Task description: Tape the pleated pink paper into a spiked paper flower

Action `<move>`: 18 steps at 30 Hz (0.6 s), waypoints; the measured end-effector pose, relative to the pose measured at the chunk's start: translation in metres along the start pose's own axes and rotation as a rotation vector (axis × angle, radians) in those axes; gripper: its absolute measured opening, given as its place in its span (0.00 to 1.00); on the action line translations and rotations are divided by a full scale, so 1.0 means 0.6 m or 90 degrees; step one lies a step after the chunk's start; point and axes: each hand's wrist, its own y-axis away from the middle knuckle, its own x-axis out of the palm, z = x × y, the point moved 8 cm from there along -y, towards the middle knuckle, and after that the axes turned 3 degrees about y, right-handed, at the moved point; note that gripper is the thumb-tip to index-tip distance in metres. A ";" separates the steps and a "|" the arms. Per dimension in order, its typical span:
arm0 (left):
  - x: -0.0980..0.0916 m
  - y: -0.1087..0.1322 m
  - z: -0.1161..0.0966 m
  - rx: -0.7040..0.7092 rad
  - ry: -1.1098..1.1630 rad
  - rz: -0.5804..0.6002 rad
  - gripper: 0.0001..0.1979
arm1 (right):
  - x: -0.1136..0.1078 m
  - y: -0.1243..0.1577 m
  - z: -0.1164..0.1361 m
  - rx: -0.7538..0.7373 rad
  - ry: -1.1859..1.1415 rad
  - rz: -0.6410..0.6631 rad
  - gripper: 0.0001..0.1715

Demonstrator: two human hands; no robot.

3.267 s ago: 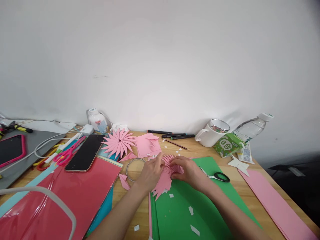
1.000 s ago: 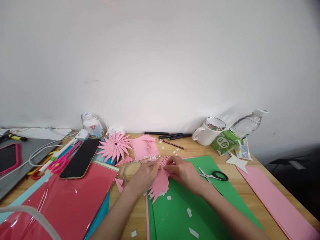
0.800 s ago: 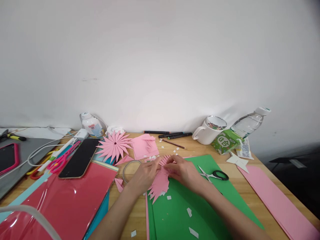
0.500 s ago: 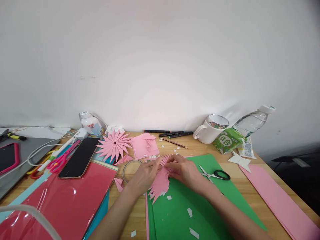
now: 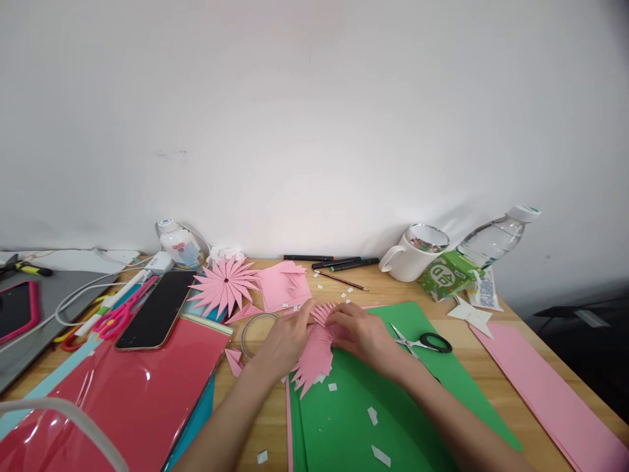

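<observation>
Between my hands lies a pink folded-paper piece [image 5: 314, 360] with many pointed, overlapping pleats, curving over the left part of the green paper [image 5: 393, 400]. My left hand [image 5: 289, 334] closes on its upper left edge, fingers bent. On the other side my right hand [image 5: 361, 334] pinches the inner edge of the pleats; its fingertips are partly hidden. A finished-looking pink paper star wheel [image 5: 226, 282] lies at the back left. Small scissors with black handles [image 5: 425, 342] rest on the green paper, right of my right hand.
A roll of clear tape [image 5: 244, 334] is beside my left hand. Farther left are a black phone [image 5: 157, 311], pink scissors [image 5: 122, 311] and red paper [image 5: 113, 400]. Markers [image 5: 354, 264], a white mug [image 5: 413, 255], a green box [image 5: 447, 275] and a bottle [image 5: 496, 239] line the back.
My left hand's fingers have shifted slightly at the upper edge of the pleated piece. My right hand stays nearly in place, and the pink piece has barely moved.
</observation>
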 end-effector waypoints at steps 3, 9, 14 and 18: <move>0.004 -0.012 -0.004 -0.052 0.010 0.065 0.27 | 0.000 0.001 -0.001 -0.005 0.003 -0.018 0.14; 0.011 -0.020 0.008 -0.160 0.091 0.091 0.32 | 0.002 0.019 0.005 -0.103 -0.069 -0.145 0.06; 0.019 -0.021 0.004 -0.144 0.062 0.110 0.33 | 0.002 0.038 0.004 -0.182 -0.090 -0.286 0.05; 0.020 -0.024 0.000 -0.150 0.024 0.130 0.32 | 0.002 0.043 0.003 -0.202 -0.089 -0.340 0.07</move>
